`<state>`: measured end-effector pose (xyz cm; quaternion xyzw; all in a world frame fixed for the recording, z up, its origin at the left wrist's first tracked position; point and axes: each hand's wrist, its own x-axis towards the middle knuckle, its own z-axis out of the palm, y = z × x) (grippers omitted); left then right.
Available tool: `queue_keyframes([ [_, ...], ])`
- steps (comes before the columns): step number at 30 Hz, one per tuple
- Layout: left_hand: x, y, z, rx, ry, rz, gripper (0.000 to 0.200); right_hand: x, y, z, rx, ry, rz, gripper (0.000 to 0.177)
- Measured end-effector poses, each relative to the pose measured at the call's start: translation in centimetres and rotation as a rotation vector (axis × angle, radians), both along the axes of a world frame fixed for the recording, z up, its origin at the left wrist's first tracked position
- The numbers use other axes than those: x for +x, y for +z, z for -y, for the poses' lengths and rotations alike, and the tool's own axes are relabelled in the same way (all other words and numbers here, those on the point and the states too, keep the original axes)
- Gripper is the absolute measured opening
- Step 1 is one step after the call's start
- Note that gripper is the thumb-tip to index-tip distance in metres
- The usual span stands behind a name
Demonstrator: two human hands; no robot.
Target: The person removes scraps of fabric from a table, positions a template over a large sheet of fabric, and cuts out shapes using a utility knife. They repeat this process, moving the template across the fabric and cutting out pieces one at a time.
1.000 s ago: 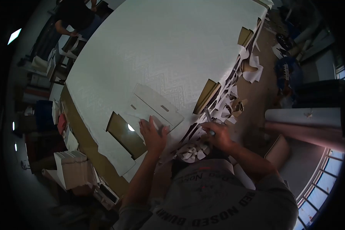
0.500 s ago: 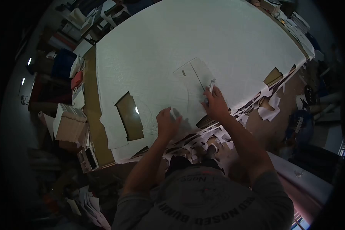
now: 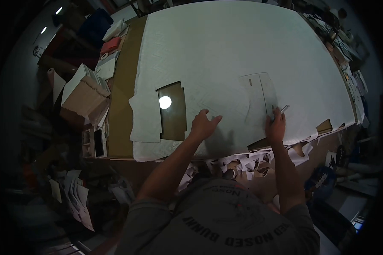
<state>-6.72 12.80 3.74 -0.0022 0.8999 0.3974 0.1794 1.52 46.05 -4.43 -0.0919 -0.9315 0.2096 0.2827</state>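
A wide off-white sheet (image 3: 217,46) with a faint raised pattern covers the table. My right hand (image 3: 276,126) is closed round a slim silver utility knife (image 3: 284,109), whose end sticks out to the upper right. The fingers rest at the lower end of a thin dark line (image 3: 262,91) within a curved outline on the sheet. Left of it, my left hand (image 3: 205,126) holds nothing, thumb and fingers apart. It appears slightly above the sheet, with a shadow beside it. Farther left, a long cut-out (image 3: 173,121) shows brown tabletop and a bright reflection.
White offcuts (image 3: 251,165) hang and lie along the near table edge. Stacked paper in a torn brown wrapper (image 3: 86,97) stands at the left, near a box with a dark phone-like object (image 3: 98,143). More papers and clutter (image 3: 347,53) line the right edge.
The view has turned, so the table sits straighter. My left hand's fingers have spread wider. The knife now tilts farther right in my right hand, which stays by the dark line.
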Motion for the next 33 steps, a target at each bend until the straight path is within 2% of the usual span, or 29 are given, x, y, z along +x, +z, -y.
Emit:
queue_keyframes([
  [4,-0.1,-0.4,1.0,0.141,-0.048,-0.023,0.089,0.0,-0.4,0.0,0.026,-0.023,-0.033,0.055],
  [8,-1.2,-1.2,1.8,0.187,-0.082,0.080,0.089,0.1,0.0,0.2,0.033,-0.045,0.029,0.059],
  [10,-2.4,-3.2,2.1,0.314,0.128,0.139,0.082,0.2,0.0,0.4,0.043,-0.071,0.044,0.059],
  [11,-3.3,-3.6,2.6,0.325,0.115,0.155,0.082,0.1,0.0,0.4,0.036,-0.068,0.044,0.058],
  [13,-5.4,-2.8,3.0,0.223,-0.102,0.210,0.074,-0.2,0.1,0.3,0.056,-0.079,0.045,0.058],
  [14,-5.7,-3.2,2.3,0.226,-0.111,0.223,0.074,0.0,0.0,0.5,0.060,-0.078,0.038,0.058],
  [16,-5.6,-3.8,0.6,0.174,-0.095,-0.039,0.063,0.3,0.3,0.7,0.047,-0.086,0.057,0.059],
  [20,-5.9,-3.7,0.8,0.074,-0.085,-0.175,0.058,0.1,0.5,0.7,0.059,-0.081,0.056,0.058],
  [22,-7.2,-3.0,5.0,0.146,0.023,-0.431,0.053,0.1,0.5,0.7,0.063,-0.093,0.056,0.058],
  [24,-8.1,1.9,11.4,0.212,0.020,-0.245,0.054,0.2,0.2,0.7,0.053,-0.090,0.059,0.057],
  [26,-9.5,1.5,18.6,0.080,0.149,-0.247,0.060,0.1,0.0,0.3,0.124,-0.077,0.021,0.055],
  [27,-10.2,0.0,22.3,0.055,0.180,-0.251,0.060,0.0,-0.1,0.3,0.084,-0.084,0.029,0.052],
  [29,-10.2,-4.8,29.2,-0.151,0.166,-0.407,0.067,0.0,-0.2,0.2,0.060,-0.081,0.052,0.048],
  [32,-9.2,-6.6,31.3,-0.367,0.186,-0.406,0.073,0.1,-1.4,-1.0,0.081,-0.076,0.084,0.045],
  [33,-9.1,-6.3,31.1,-0.372,0.208,-0.400,0.073,0.1,-1.0,-0.7,0.091,-0.079,0.093,0.047],
])
